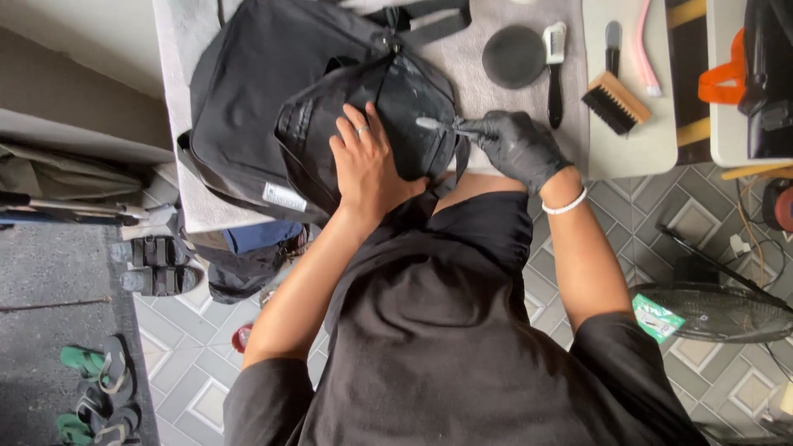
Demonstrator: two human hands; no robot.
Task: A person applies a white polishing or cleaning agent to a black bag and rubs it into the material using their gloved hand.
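Head view: left hand [368, 169] pressed flat, steadying black bag [314, 107] on towel-covered counter [186, 124], gloved right hand [516, 144] clamped on small brush [438, 125], apparently mid-scrub; next stroke likely needs firm bracing.

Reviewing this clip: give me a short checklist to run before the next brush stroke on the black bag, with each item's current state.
1. Black bag steadied: ok, the bare left hand lies flat on it.
2. Small brush gripped: ok, the gloved right hand is closed on its handle.
3. Bristles on the bag: ok, the brush tip meets the whitish smeared patch.
4. Bag lying on the grey towel: ok.
5. Spare tools out of the stroke's way: ok, the round black pad and wooden brush lie apart, beyond the right hand.
6. Enough cleaner on the bristles: cannot tell.
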